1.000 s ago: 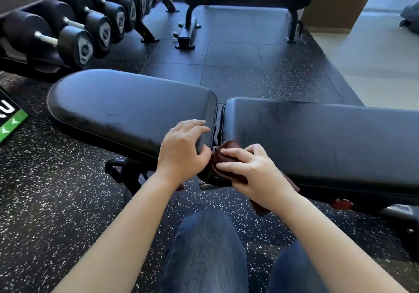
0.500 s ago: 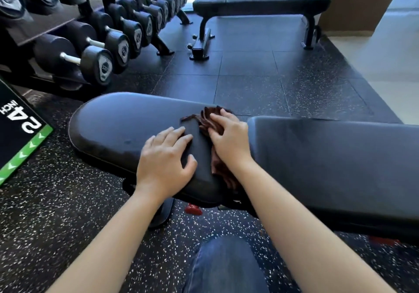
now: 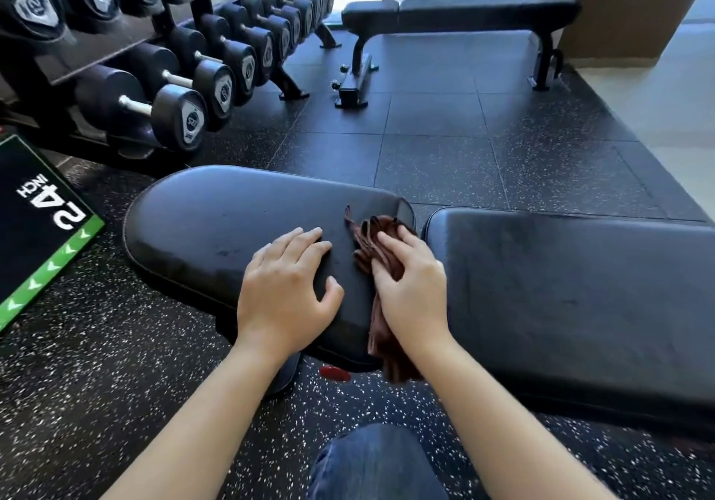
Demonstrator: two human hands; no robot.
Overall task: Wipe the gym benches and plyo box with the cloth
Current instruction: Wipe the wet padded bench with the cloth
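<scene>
Two benches are in view. The near bench has two black pads: a seat pad (image 3: 232, 236) and, just right of it across a narrow gap, a long back pad (image 3: 561, 298). The far bench (image 3: 464, 11) stands well beyond the seat pad, by the window.

One cloth (image 3: 371, 244), dark brown and bunched, lies on the seat pad's right end, beside the gap; its tail hangs over the pad's near edge. The right hand (image 3: 414, 286) presses down on the cloth, fingers spread over it, palm on top rather than clenched around it. The left hand (image 3: 286, 290) lies flat on the seat pad just left of the cloth, fingers apart, holding nothing.

One plyo box (image 3: 35, 228), black with a green edge and "24 INCH" printed on it, sits on the floor well left of the seat pad. Beyond the seat pad, to the left, a rack (image 3: 96, 62) carries dumbbells on two tiers; they run too far back to count. One knee (image 3: 371, 461) in blue jeans shows below the seat pad.
</scene>
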